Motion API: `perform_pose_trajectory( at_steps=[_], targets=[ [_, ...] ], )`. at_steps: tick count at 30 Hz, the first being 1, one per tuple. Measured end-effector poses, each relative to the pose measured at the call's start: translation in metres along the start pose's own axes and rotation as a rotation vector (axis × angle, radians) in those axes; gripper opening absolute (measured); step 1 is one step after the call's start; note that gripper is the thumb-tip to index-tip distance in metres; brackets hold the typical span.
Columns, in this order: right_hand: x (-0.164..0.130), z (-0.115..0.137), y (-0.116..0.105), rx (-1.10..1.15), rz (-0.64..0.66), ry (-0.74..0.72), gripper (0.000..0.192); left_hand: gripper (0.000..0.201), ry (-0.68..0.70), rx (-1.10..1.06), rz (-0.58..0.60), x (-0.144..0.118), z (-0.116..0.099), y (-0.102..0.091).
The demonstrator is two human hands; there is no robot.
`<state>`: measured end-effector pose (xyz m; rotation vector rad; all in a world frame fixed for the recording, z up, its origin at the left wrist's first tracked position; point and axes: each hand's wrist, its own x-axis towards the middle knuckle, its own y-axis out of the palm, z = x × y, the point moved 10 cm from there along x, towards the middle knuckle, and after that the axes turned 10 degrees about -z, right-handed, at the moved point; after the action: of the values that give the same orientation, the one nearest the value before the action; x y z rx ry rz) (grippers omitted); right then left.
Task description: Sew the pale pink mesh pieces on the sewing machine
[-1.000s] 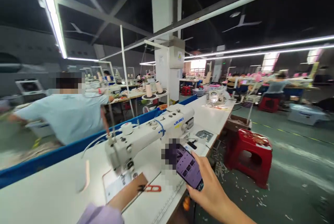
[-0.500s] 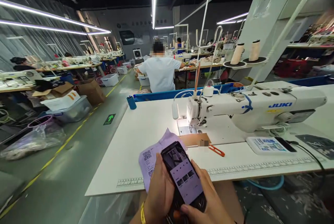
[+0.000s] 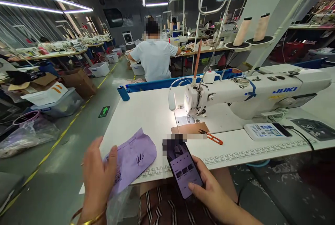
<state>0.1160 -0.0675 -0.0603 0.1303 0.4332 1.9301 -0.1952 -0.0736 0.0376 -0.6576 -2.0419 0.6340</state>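
Observation:
My left hand (image 3: 98, 174) is open, thumb and fingers apart, at the left front edge of the table. Its thumb overlaps a creased purple paper slip (image 3: 140, 151), marked with a handwritten 44 and a printed code, which sticks out past the table's front edge. My right hand (image 3: 206, 183) holds a smartphone (image 3: 184, 174) with a lit screen, tilted above my lap. Beyond the phone, a brown piece of material (image 3: 187, 128) lies in front of the sewing machine's needle area. Orange thread snips (image 3: 213, 138) rest at its right end.
A white sewing machine (image 3: 251, 94) spans the table's right side. A white device (image 3: 267, 130) with a cable lies in front of it, and a blue thread spool (image 3: 123, 93) stands at the far left corner. Ahead, a person in a white shirt (image 3: 154, 59) sits facing away.
My left hand has come off the phone and moved left. The purple slip is now out from behind the phone, its 44 side showing. My right hand alone holds the phone.

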Motion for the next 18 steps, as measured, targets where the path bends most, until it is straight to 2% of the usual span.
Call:
perform_pose_trajectory(
  at_steps=[2, 5, 7, 11, 18],
  targets=[
    [0.004, 0.003, 0.003, -0.025, 0.011, -0.006, 0.067, 0.070, 0.069, 0.148, 0.143, -0.007, 0.022, 0.024],
    [0.010, 0.007, 0.012, -0.037, 0.032, -0.011, 0.066, 0.068, 0.164, 0.397, 0.243, -0.028, 0.027, 0.055],
    [0.014, 0.010, 0.018, -0.027, 0.047, -0.018, 0.068, 0.066, 0.181, 0.455, 0.244, -0.035, 0.020, 0.066],
    [0.017, 0.015, 0.021, -0.006, 0.042, -0.028, 0.070, 0.064, 0.278, 0.418, 0.254, -0.035, -0.007, 0.081],
    [0.014, 0.001, 0.016, 0.141, 0.047, 0.104, 0.086, 0.060, 0.410, 0.322, 0.265, -0.042, -0.052, 0.105]
  ],
)
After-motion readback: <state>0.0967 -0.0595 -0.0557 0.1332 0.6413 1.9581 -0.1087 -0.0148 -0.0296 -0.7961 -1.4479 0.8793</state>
